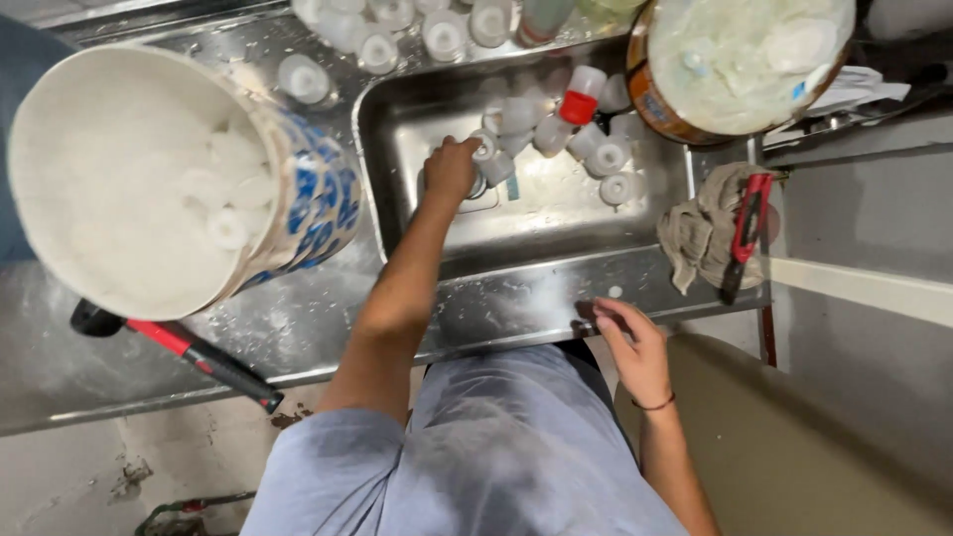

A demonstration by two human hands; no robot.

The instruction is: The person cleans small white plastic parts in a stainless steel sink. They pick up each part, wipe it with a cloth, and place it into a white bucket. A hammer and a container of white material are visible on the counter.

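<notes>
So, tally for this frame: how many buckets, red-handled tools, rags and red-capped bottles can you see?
Buckets: 2, the white bucket on the counter and the orange-rimmed bucket behind the sink.
Red-handled tools: 2, the long tool and the short tool.
Rags: 1, the rag.
Red-capped bottles: 1, the bottle.
Total: 6.

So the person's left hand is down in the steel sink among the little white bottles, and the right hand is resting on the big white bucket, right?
Not quite. The left hand is indeed in the steel sink among the little white bottles, but the right hand rests on the sink's front edge, not on the big white bucket, which stands on the counter far to its left. The head view shows this.
</notes>
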